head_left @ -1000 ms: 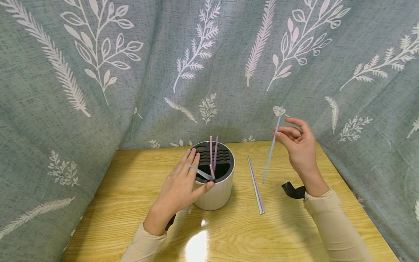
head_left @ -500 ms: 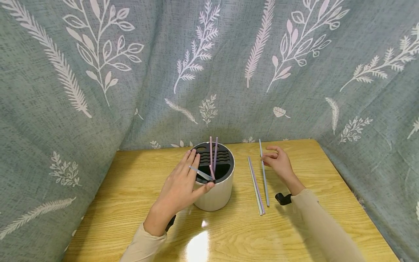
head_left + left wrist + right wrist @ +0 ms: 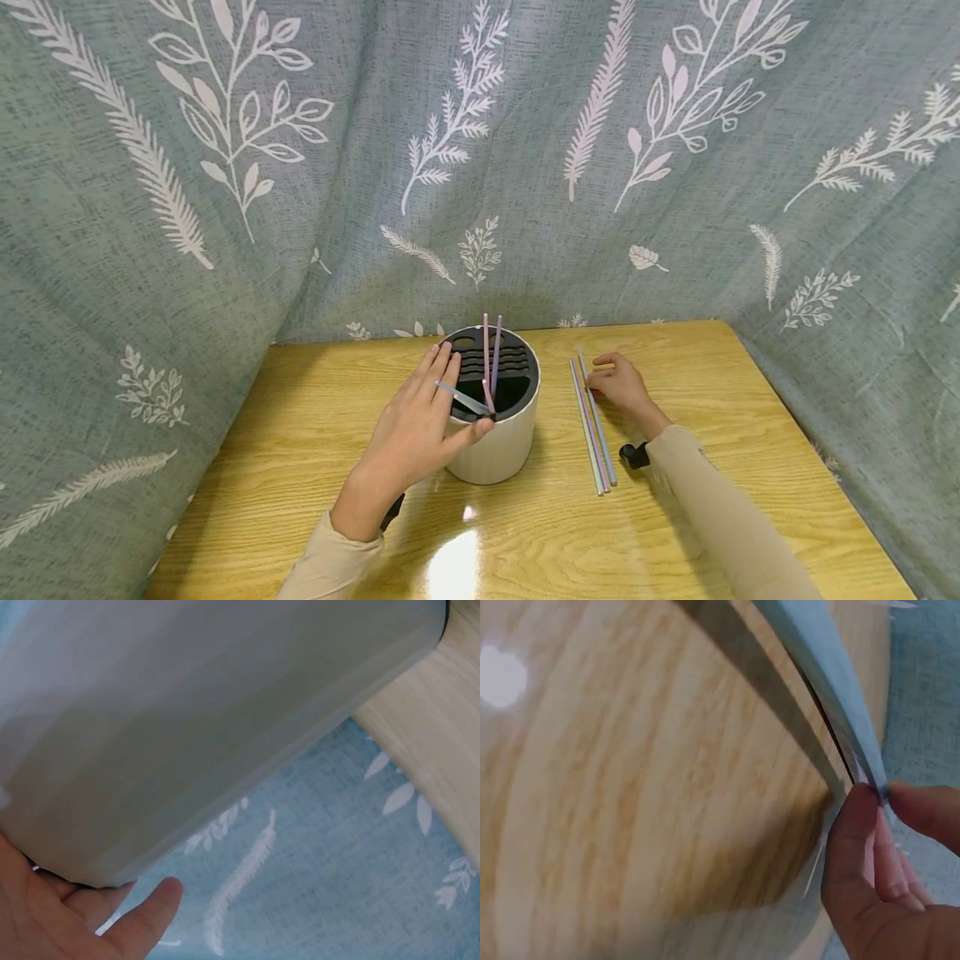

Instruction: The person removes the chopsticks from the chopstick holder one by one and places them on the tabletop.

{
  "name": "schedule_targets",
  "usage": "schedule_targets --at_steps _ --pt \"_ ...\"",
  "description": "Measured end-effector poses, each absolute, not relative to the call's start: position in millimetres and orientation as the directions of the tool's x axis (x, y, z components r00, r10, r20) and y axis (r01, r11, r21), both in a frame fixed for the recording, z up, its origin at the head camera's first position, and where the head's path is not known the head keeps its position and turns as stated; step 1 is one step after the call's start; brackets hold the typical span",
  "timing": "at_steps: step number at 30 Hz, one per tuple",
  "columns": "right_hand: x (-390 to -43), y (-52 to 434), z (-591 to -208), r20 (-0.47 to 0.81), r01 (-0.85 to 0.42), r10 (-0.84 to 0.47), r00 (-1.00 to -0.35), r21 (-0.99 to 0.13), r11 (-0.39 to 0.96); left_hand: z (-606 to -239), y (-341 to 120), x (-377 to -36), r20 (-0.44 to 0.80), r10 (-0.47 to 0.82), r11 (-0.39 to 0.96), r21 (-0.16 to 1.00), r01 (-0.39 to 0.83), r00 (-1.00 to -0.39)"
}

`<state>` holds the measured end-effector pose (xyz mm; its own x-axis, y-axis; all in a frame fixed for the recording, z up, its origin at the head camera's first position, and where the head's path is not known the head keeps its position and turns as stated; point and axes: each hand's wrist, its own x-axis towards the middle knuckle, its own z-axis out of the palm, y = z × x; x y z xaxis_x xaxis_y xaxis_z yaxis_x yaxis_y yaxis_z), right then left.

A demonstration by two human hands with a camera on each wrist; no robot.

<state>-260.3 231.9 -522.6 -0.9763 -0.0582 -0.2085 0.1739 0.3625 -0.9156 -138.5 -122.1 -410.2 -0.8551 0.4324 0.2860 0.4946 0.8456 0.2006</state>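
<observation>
No brand, label or writing is legible on any item. White cylindrical holder stands upright on the wooden table, fitted with a black slotted insert. Contents: two thin straws, one pink and one purple, standing in the insert and leaning slightly toward each other; a pale blue straw lies slanted across the near rim. Left hand rests against the holder's left side, fingers fairly straight along the rim, thumb wrapped round the front wall; the blue straw passes by the fingers, contact not resolvable. Right of the holder, three straws lie side by side on the table, parallel and touching or nearly so. Right hand sits low at their far end, fingertips pinching the rightmost blue one; the wrist view confirms thumb and finger closed on its tip. Leaf-printed grey-green cloth surrounds the table.
</observation>
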Motion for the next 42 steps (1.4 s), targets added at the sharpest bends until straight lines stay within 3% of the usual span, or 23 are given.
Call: schedule_targets --at_steps 6,14,20,25,33,42 --pt "-259 228 -521 -0.199 0.154 -0.053 -0.979 -0.878 0.452 -410 -122 -138 0.291 0.431 0.845 0.204 0.495 -0.854" --pt "-257 227 -517 -0.19 0.149 -0.05 -0.98 -0.885 0.442 -410 -122 -138 0.299 0.432 0.844 0.199 0.499 -0.851" --pt "-249 219 -496 -0.098 0.073 -0.066 -0.993 -0.949 0.306 -411 -122 -139 0.312 0.437 0.841 0.191 0.506 -0.844" --pt "-231 197 -454 0.084 -0.099 -0.094 -0.992 -0.98 0.173 -411 -122 -139 0.307 0.437 0.841 0.194 0.505 -0.845" --pt "-194 152 -398 0.4 -0.402 -0.213 -0.892 -0.915 -0.035 -410 -122 -138 0.296 0.434 0.842 0.203 0.5 -0.851" --pt "-184 113 -390 0.491 -0.517 -0.337 -0.804 -0.856 -0.012 -411 -122 -139 0.304 0.438 0.842 0.192 0.504 -0.846"
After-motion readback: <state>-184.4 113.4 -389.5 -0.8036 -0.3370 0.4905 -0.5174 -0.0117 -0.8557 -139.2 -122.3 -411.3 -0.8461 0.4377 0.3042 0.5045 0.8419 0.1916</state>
